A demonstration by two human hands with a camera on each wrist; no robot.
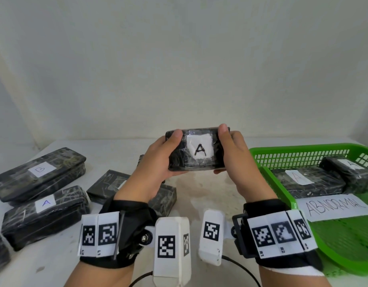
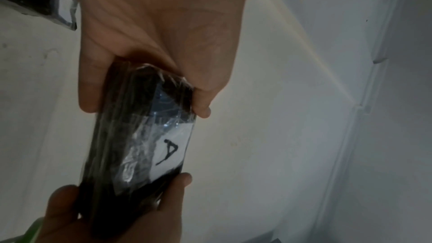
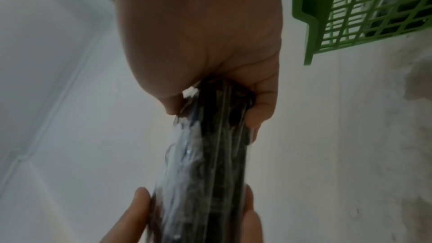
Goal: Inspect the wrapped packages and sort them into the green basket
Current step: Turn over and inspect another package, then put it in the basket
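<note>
A black package wrapped in clear film (image 1: 196,151), with a white label marked "A", is held up above the table's middle. My left hand (image 1: 166,154) grips its left end, thumb across the front face. My right hand (image 1: 230,152) grips its right end the same way. The left wrist view shows the package (image 2: 140,145) with the label facing the camera and my left hand (image 2: 149,84) curled round its end. In the right wrist view the package (image 3: 210,154) is seen edge-on in my right hand (image 3: 210,84). The green basket (image 1: 268,172) stands at the right, holding two wrapped packages labelled "A" (image 1: 307,181).
Several wrapped black packages lie on the white table at the left, one labelled "B" (image 1: 41,172) and one labelled "A" (image 1: 46,212). A paper reading "ABNORMAL" (image 1: 336,207) lies in the basket's front. A plain wall rises behind the table.
</note>
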